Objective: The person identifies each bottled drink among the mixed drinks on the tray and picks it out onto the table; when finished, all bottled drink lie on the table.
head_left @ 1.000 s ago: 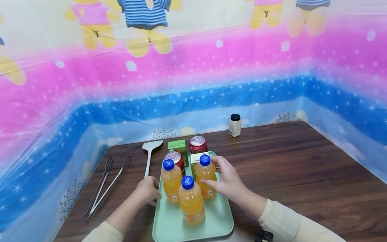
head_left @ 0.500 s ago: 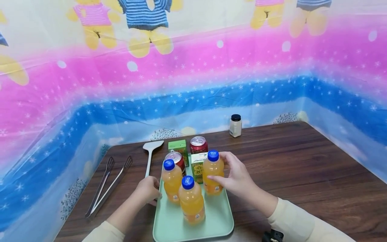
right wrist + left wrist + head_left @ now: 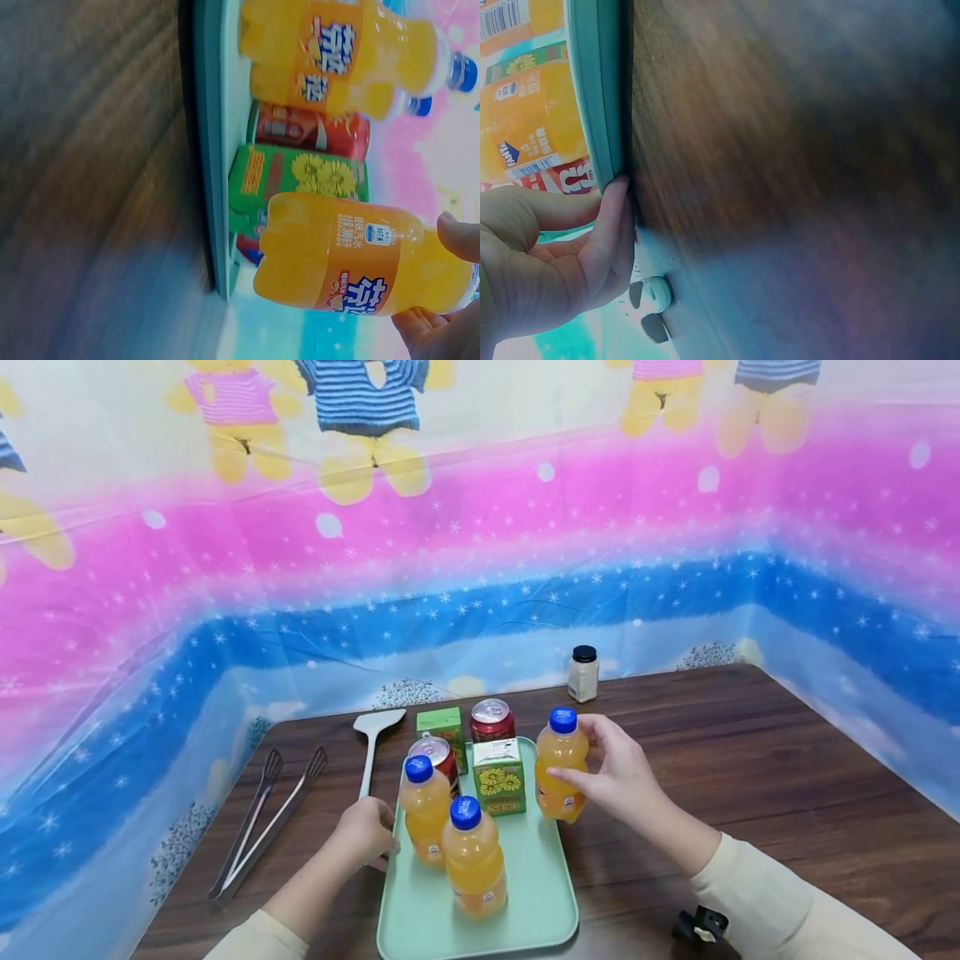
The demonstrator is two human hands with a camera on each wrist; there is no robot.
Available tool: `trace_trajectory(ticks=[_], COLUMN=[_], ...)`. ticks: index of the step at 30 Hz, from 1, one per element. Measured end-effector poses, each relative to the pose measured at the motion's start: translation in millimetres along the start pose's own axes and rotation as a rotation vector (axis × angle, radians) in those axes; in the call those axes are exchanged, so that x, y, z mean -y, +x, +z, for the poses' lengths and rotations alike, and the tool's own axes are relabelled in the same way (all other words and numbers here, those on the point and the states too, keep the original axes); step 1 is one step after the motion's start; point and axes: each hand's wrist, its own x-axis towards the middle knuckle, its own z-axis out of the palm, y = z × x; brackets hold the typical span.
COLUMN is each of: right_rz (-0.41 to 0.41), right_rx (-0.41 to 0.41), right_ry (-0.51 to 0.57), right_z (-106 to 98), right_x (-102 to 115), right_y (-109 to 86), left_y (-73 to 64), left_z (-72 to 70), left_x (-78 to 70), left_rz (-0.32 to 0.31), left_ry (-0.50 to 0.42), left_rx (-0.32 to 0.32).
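My right hand (image 3: 618, 768) grips a bottle of orange soda (image 3: 558, 785) with a blue cap, thumb in front and fingers behind. The bottle is upright, raised over the right rim of a pale green tray (image 3: 532, 910). In the right wrist view the held soda bottle (image 3: 330, 251) shows its base beside the tray's wall. My left hand (image 3: 365, 835) pinches the tray's left rim; the left wrist view has its fingertips (image 3: 617, 187) at that edge. Two similar bottles (image 3: 426, 818) stand on the tray, near a green drink carton (image 3: 499, 781) and a red can (image 3: 442, 756).
A second carton (image 3: 441, 724) and another red can (image 3: 492, 720) stand at the tray's far end. Left of it lie a white spatula (image 3: 369, 752) and metal tongs (image 3: 258, 831). A black-capped jar (image 3: 583, 674) stands by the back edge of the wooden table (image 3: 712, 752).
My right hand has lifted the bottle and carried it right, from among the tray's things to over its right rim. The carton behind it is uncovered. The left hand stays at the rim.
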Motion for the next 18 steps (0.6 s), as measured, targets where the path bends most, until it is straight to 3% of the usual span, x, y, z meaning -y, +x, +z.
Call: trace_trajectory(ticks=[7,10,15,18], right_rz=[0.031,0.052,0.090,0.104], right_rx=[-0.037,-0.045,-0.042,-0.037], right_ry=[-0.022,-0.012,0.010,0.014], right_z=[-7,-8,-8,-7], right_x=[-9,-13,-20,-25], right_y=[11.5,16.5,26.9,34.2], left_y=[34.0,25.4,-5.5,-12.5], left_z=[15.0,11.0,-1.8,-4.6], left_x=[26.5,20.1,-0.9,-4.9], left_rz=[0.007,0.011,0.037,0.050], left_ry=[0.009,0.007,0.008,0.009], left_rx=[-0.019,-0.015,-0.001,0.001])
